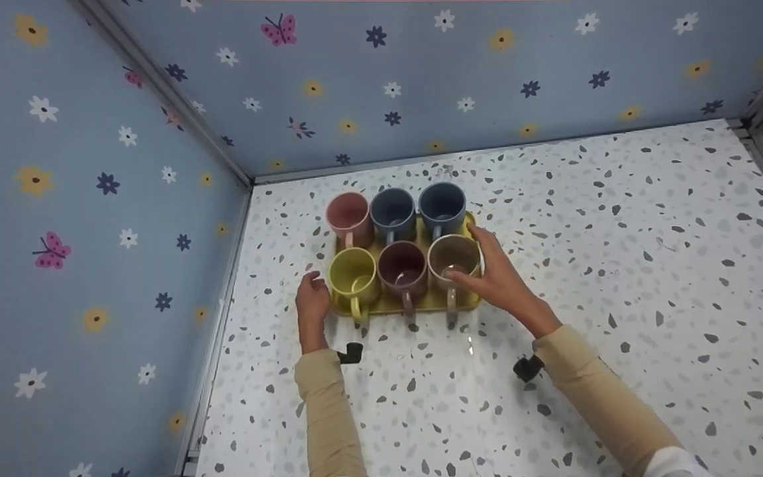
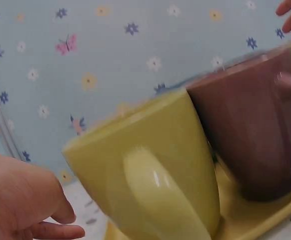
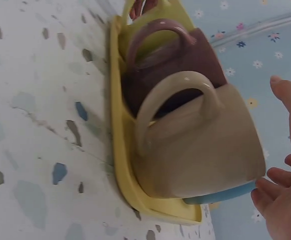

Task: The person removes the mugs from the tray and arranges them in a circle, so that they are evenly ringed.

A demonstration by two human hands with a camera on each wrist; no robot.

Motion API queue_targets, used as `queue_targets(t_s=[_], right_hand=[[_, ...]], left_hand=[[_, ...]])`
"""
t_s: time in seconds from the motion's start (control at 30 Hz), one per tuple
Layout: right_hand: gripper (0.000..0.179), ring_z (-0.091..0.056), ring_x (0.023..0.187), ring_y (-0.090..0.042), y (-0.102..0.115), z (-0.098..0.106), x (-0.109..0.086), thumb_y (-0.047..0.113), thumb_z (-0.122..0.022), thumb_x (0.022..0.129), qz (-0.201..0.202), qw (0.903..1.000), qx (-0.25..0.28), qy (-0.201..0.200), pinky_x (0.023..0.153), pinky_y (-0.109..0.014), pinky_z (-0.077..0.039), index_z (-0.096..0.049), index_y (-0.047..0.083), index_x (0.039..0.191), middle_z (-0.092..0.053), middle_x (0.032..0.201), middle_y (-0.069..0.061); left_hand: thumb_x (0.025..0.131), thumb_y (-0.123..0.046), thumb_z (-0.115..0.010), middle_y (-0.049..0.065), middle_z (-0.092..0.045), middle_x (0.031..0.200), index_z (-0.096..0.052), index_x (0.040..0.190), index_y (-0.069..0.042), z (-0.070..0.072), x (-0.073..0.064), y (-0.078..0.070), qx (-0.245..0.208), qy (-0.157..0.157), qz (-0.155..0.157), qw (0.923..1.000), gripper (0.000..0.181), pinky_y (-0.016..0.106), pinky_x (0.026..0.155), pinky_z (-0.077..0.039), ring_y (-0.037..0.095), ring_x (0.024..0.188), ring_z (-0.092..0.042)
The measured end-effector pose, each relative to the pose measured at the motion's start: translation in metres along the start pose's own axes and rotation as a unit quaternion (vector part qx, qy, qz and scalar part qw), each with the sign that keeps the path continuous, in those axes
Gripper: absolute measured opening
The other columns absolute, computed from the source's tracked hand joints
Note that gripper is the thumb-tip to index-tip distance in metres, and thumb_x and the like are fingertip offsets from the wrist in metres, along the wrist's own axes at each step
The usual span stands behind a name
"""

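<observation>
A yellow tray (image 1: 433, 303) holds two rows of mugs. In front stand a yellow mug (image 1: 354, 291), a dark mauve mug (image 1: 403, 286) and a beige mug (image 1: 453, 281), handles toward me. Behind them are a pink mug (image 1: 348, 215) and two blue mugs, the left one (image 1: 393, 211) and the right one (image 1: 442, 205). Left of the yellow mug, my left hand (image 1: 313, 303) has loosely bent fingers; the left wrist view shows a gap between them. My right hand (image 1: 504, 281) is spread beside the beige mug, its fingertips close to the side; contact is unclear.
The tray lies on a white speckled table (image 1: 620, 265). A flowered blue wall panel (image 1: 421, 79) rises behind, and another panel (image 1: 90, 199) stands to the left. Black wrist mounts, left (image 1: 352, 353) and right (image 1: 527, 368), stick out from the sleeves.
</observation>
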State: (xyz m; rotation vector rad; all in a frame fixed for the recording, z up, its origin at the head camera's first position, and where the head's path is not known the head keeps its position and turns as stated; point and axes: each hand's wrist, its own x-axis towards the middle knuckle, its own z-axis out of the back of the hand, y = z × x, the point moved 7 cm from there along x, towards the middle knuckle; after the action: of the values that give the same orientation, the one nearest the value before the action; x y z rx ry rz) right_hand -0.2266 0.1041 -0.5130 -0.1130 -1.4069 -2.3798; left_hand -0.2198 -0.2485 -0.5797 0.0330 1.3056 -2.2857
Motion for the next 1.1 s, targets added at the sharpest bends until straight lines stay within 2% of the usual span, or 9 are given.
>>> queue_targets(t_s=[0.07, 0.13, 0.27, 0.33, 0.37, 0.5, 0.6, 0.93, 1.1], right_hand=[[0.094, -0.031, 0.131, -0.023, 0.000, -0.005, -0.002, 0.042, -0.074, 0.073, 0.008, 0.9999, -0.003, 0.005, 0.106, -0.044, -0.027, -0.024, 0.011, 0.145, -0.030, 0.145, -0.011], [0.094, -0.033, 0.129, -0.024, 0.001, -0.010, -0.003, 0.042, -0.075, 0.072, 0.021, 0.9997, -0.010, 0.005, 0.105, -0.045, -0.028, -0.024, 0.011, 0.145, -0.032, 0.143, -0.013], [0.096, -0.035, 0.126, -0.024, 0.001, -0.015, -0.003, 0.044, -0.075, 0.071, 0.035, 0.9990, -0.028, -0.002, 0.102, -0.046, -0.031, -0.021, 0.018, 0.146, -0.033, 0.142, -0.015], [0.098, -0.035, 0.126, -0.025, 0.000, -0.016, -0.004, 0.044, -0.076, 0.070, 0.033, 0.9988, -0.035, -0.006, 0.102, -0.047, -0.031, -0.019, 0.019, 0.147, -0.032, 0.142, -0.015], [0.100, -0.035, 0.126, -0.025, 0.000, -0.017, -0.004, 0.044, -0.076, 0.070, 0.030, 0.9988, -0.037, -0.005, 0.102, -0.047, -0.031, -0.018, 0.019, 0.147, -0.032, 0.143, -0.015], [0.102, -0.035, 0.127, -0.025, -0.003, -0.018, -0.004, 0.043, -0.076, 0.070, 0.015, 0.9991, -0.039, -0.001, 0.103, -0.047, -0.031, -0.014, 0.020, 0.148, -0.030, 0.144, -0.013], [0.102, -0.037, 0.125, -0.022, -0.005, -0.018, -0.003, 0.040, -0.077, 0.070, 0.000, 0.9995, -0.032, 0.000, 0.102, -0.044, -0.032, -0.014, 0.023, 0.148, -0.032, 0.143, -0.011], [0.109, -0.037, 0.126, -0.026, -0.011, -0.021, -0.004, 0.047, -0.076, 0.068, -0.026, 0.9985, -0.048, 0.009, 0.103, -0.045, -0.032, -0.010, 0.015, 0.148, -0.029, 0.143, -0.014], [0.105, -0.038, 0.125, -0.027, -0.012, -0.021, -0.006, 0.047, -0.076, 0.068, -0.037, 0.9982, -0.047, 0.009, 0.100, -0.048, -0.034, -0.013, 0.021, 0.148, -0.030, 0.143, -0.013]], left_hand=[[0.092, -0.009, -0.042, 0.021, -0.054, 0.122, -0.047, 0.129, 0.001, -0.005, 0.004, 0.009, 0.010, 0.008, 0.006, 0.9999, 0.038, 0.041, 0.096, -0.038, 0.031, 0.115, -0.049], [0.090, -0.009, -0.046, 0.018, -0.058, 0.117, -0.051, 0.125, -0.001, -0.007, 0.010, 0.015, 0.015, 0.015, -0.018, 0.9996, 0.036, 0.040, 0.094, -0.040, 0.029, 0.111, -0.052], [0.081, -0.010, -0.052, 0.010, -0.063, 0.096, -0.059, 0.109, -0.005, -0.032, 0.068, 0.067, 0.077, -0.016, -0.106, 0.9913, 0.029, 0.034, 0.082, -0.044, 0.026, 0.094, -0.057], [0.079, -0.009, -0.053, 0.009, -0.062, 0.091, -0.060, 0.105, -0.007, -0.042, 0.088, 0.087, 0.088, -0.019, -0.134, 0.9869, 0.027, 0.033, 0.078, -0.044, 0.025, 0.089, -0.057], [0.079, -0.007, -0.053, 0.011, -0.061, 0.092, -0.060, 0.105, -0.005, -0.046, 0.092, 0.090, 0.098, -0.018, -0.127, 0.9869, 0.027, 0.034, 0.079, -0.044, 0.027, 0.089, -0.057], [0.083, 0.001, -0.046, 0.021, -0.059, 0.105, -0.056, 0.113, 0.002, -0.025, 0.033, 0.031, 0.082, 0.018, -0.088, 0.9926, 0.032, 0.038, 0.090, -0.042, 0.034, 0.103, -0.054], [0.084, 0.003, -0.041, 0.023, -0.057, 0.113, -0.054, 0.117, 0.005, -0.016, 0.004, 0.003, 0.085, 0.028, -0.064, 0.9939, 0.035, 0.040, 0.094, -0.039, 0.035, 0.109, -0.051], [0.086, -0.001, -0.041, 0.021, -0.058, 0.114, -0.055, 0.116, 0.002, -0.019, 0.014, 0.012, 0.095, 0.023, -0.058, 0.9936, 0.033, 0.042, 0.094, -0.038, 0.034, 0.110, -0.051], [0.084, 0.001, -0.041, 0.021, -0.058, 0.113, -0.054, 0.117, 0.001, -0.019, 0.014, 0.013, 0.097, 0.023, -0.058, 0.9934, 0.035, 0.042, 0.094, -0.039, 0.033, 0.109, -0.052]])
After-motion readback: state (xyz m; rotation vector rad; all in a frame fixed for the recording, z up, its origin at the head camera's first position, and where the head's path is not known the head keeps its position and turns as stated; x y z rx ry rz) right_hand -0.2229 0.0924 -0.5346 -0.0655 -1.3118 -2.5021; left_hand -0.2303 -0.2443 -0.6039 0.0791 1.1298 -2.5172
